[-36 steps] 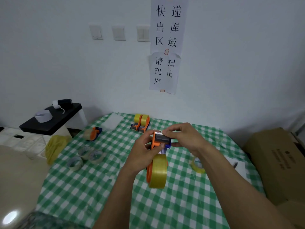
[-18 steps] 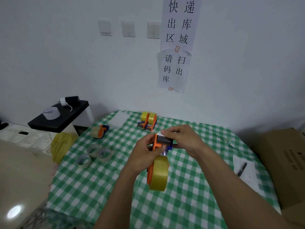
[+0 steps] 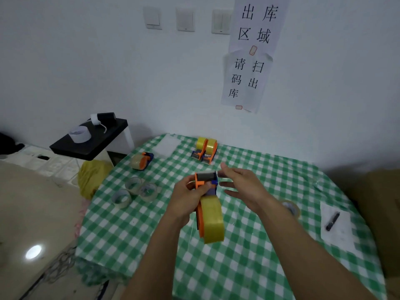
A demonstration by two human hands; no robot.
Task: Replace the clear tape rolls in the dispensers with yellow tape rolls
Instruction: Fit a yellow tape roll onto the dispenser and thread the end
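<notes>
Grips the dispenser (image 3: pixel 205 182) in the left hand (image 3: pixel 190 198), fingers curled round the orange frame just under the roller. Holds it up off the table (image 3: pixel 249 267), cutter end tipped away and yellow roll (image 3: pixel 213 221) hanging at the near end, likely so the front lies open to view and to the other hand. Shows the yellow roll seated in the frame, so loading looks done on this one.

Hovers the right hand (image 3: pixel 242 187) just beside the roller, fingers spread and straight, pinching nothing. Cannot tell whether a fingertip brushes the frame. Reads, from that loose hand, as a pause to check the tape end at the cutter.

Spots two dispensers (image 3: pixel 204 149) with yellow rolls parked side by side at the far edge, probably finished and set out of the working space. Spots a fourth dispenser (image 3: pixel 141 161) at far left with a pale roll, clear by the look, and probably next in line. Finds three clear rolls (image 3: pixel 134 191) heaped at left, apart from anything loaded. Catches a spare roll (image 3: pixel 292 207), yellow, half hidden behind the right forearm, within easy reach.
</notes>
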